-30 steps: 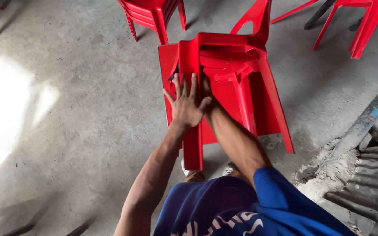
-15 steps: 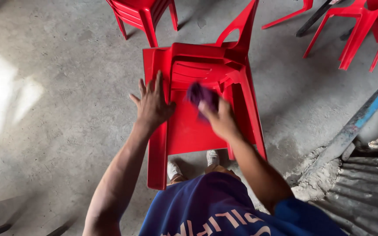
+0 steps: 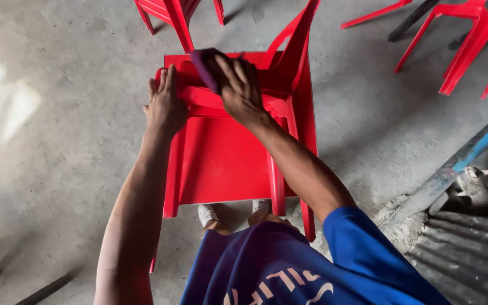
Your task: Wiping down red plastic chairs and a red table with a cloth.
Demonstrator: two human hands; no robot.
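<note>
On the concrete floor (image 3: 57,169), a red plastic chair (image 3: 221,164) is standing right before the person. Their left hand (image 3: 165,104) is lying flat, fingers spread, on its left edge, while the right hand (image 3: 241,85) is pressing a bunched purple cloth (image 3: 204,65) against the far edge, just right of the left hand.

The person wears a bright blue short-sleeved shirt (image 3: 289,265) with curved white lettering across the front; the right sleeve (image 3: 362,237) ends above the elbow. Both forearms and both hands, left (image 3: 165,107) and right (image 3: 241,87), are bare, without gloves, watch or rings. Below, light-coloured shoes (image 3: 205,213) show
</note>
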